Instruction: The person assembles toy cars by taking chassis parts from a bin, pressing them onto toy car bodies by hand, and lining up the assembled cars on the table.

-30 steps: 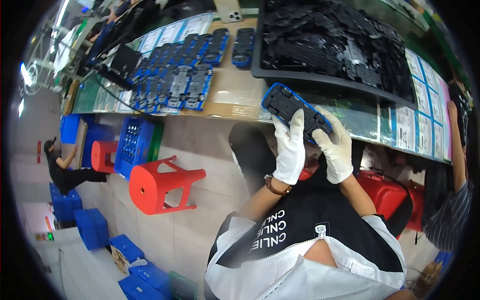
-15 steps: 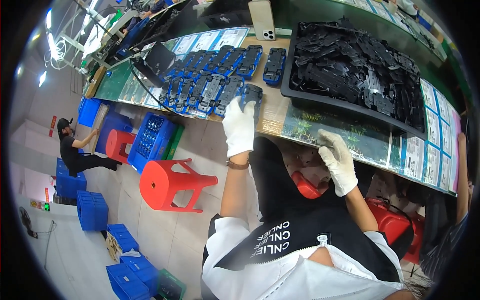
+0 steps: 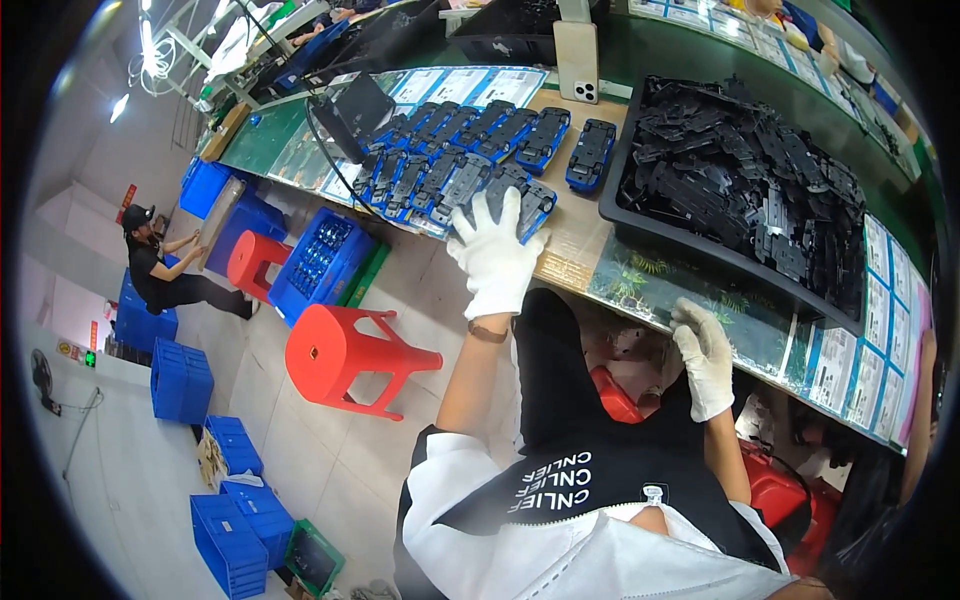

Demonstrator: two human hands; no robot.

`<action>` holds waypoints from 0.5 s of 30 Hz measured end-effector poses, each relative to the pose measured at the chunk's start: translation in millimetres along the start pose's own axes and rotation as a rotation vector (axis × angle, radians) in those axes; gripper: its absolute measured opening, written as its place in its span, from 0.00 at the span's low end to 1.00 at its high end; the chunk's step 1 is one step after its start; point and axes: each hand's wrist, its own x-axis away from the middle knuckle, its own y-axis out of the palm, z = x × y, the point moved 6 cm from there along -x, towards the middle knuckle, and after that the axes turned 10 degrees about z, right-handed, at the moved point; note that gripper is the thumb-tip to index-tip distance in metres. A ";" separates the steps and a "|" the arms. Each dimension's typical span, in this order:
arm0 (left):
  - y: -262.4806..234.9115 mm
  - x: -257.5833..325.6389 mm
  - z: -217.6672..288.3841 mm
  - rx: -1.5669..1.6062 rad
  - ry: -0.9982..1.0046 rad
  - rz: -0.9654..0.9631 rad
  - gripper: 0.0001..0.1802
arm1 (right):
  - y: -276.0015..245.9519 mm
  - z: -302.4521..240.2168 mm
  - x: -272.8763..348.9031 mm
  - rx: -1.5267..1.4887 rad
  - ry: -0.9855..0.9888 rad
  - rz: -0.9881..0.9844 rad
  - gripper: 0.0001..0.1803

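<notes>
Left hand (image 3: 495, 262), white-gloved: spread open, not gripping, fingers laid over an upturned blue-and-black plastic toy car (image 3: 540, 205) at the near right end of the tabletop rows. Right hand (image 3: 705, 358), white-gloved: released, fingers loosely bent, near the table edge. Blue-and-black upturned single car (image 3: 591, 155): between rows and black rectangular tray (image 3: 725, 265) of black plastic parts (image 3: 740, 190).

A white-gloved left hand (image 3: 497, 258) hides the near end of a black-and-blue car-shaped piece (image 3: 536, 206). Thin black plastic parts (image 3: 740, 180) overlap — many outlines hidden — in a black rectangular tray (image 3: 720, 270). Print on white-and-blue paper sheets (image 3: 832, 375) is too small to read; the right rim cuts off a co-worker's bare arm (image 3: 921, 400) — dim, blurred.
</notes>
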 end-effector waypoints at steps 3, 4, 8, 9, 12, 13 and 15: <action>10.8 -6.1 -5.8 -0.003 -0.030 0.014 0.42 | 0.7 -1.8 -4.8 0.048 -0.031 -0.001 0.19; 9.5 -9.6 -4.3 -0.023 -0.022 0.002 0.41 | 1.1 -2.8 -5.7 0.104 -0.058 -0.022 0.21; 16.6 -15.6 -8.7 0.010 0.012 0.041 0.40 | 0.6 -0.1 -8.9 0.127 -0.098 -0.028 0.19; 17.0 -18.1 -7.9 0.025 0.027 0.033 0.40 | -0.4 2.1 -9.8 0.138 -0.090 -0.028 0.19; 19.7 -24.6 -3.9 0.057 0.043 0.022 0.40 | -1.7 4.6 -12.9 0.151 -0.078 -0.030 0.18; 21.3 -26.3 -3.1 0.073 0.043 0.024 0.41 | -1.7 4.8 -13.9 0.151 -0.079 -0.035 0.18; 25.6 -29.3 -3.0 0.063 0.046 0.023 0.41 | -1.4 4.6 -15.2 0.173 -0.091 -0.032 0.17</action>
